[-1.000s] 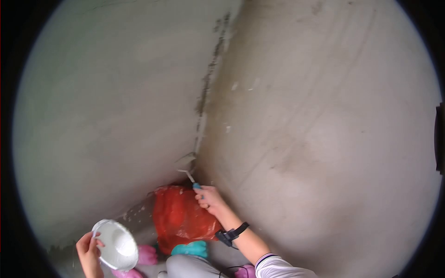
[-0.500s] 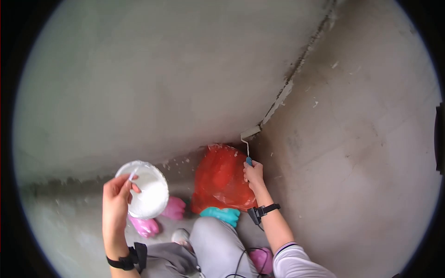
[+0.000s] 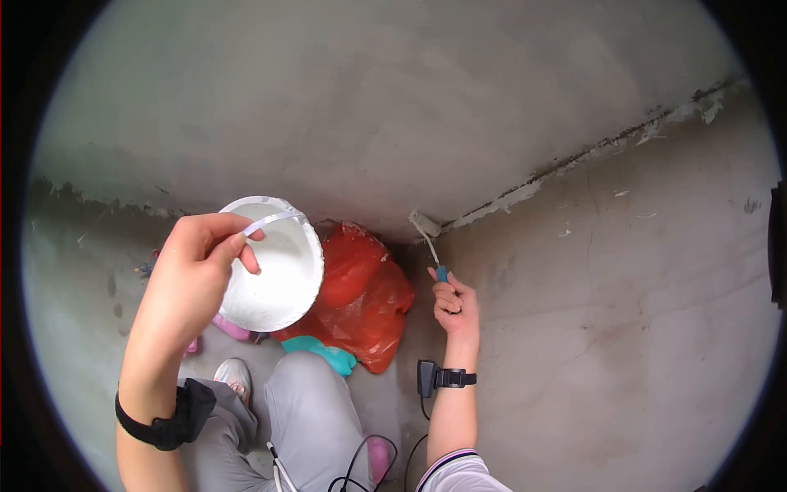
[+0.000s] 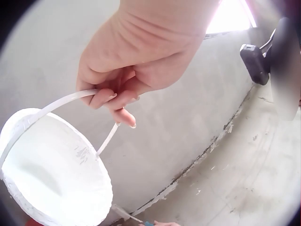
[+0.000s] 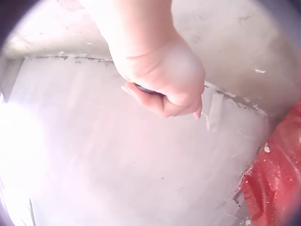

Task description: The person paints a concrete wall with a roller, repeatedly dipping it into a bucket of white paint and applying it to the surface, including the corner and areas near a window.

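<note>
My left hand (image 3: 205,250) pinches the thin white handle (image 3: 272,220) of a white bucket (image 3: 275,287), which hangs tilted so its pale inside shows. In the left wrist view, the fingers of my left hand (image 4: 141,56) curl round that handle (image 4: 61,100). My right hand (image 3: 457,307) grips the blue handle of a small paint roller (image 3: 426,223). The roller's white sleeve lies right at the wall, low down by the corner. In the right wrist view, the roller sleeve (image 5: 215,112) shows beyond my right hand (image 5: 162,80), which hides the handle.
A red plastic bag (image 3: 373,303) sits at the wall's foot, between bucket and right forearm. A turquoise object (image 3: 322,354) and pink ones (image 3: 232,328) are by my knee. Black cables (image 3: 365,463) loop near my lap. Two grey walls meet in a rough, chipped corner (image 3: 566,166).
The head view has swung, so the corner line slants more. The left hand and bucket have come up and towards the middle. The right hand still holds the roller low at the corner.
</note>
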`<action>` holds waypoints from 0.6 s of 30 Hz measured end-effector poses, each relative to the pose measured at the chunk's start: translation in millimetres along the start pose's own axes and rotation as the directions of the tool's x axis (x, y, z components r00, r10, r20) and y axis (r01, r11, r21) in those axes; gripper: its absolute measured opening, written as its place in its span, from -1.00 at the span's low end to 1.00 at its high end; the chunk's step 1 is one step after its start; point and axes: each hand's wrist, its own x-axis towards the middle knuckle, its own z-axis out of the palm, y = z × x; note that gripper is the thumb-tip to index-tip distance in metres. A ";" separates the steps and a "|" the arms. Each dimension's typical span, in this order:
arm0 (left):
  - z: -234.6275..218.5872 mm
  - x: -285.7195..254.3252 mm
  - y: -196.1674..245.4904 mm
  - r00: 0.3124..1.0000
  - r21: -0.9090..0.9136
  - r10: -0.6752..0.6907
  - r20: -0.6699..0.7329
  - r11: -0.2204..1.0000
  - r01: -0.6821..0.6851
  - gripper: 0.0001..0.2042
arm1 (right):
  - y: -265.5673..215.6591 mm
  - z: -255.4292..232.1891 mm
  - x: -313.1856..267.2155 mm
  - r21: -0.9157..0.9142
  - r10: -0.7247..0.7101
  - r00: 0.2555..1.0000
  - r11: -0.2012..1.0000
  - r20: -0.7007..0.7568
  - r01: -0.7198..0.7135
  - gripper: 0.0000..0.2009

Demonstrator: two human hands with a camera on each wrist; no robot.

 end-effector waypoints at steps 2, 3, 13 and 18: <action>5.8 0.8 -0.5 1.000 -0.014 0.025 0.007 1.000 -0.025 -0.83 | -5.2 -30.7 10.4 0.000 0.014 1.000 1.000 0.009 -0.014 -0.62; 8.5 1.6 -1.8 0.998 -0.023 0.056 0.017 0.998 -0.056 -0.83 | -5.3 -42.4 15.7 0.006 0.025 0.999 1.000 0.023 -0.025 -0.59; 5.3 5.7 -3.7 0.998 0.117 0.069 -0.008 0.991 -0.068 -0.82 | -15.6 -85.5 99.0 -0.186 0.018 0.954 0.980 -0.298 -0.077 -0.68; 0.8 -2.1 -14.1 0.964 0.071 0.148 -0.222 0.988 -0.135 -0.81 | -14.4 -103.3 95.9 -0.234 -0.005 0.962 0.970 -0.272 -0.061 -0.71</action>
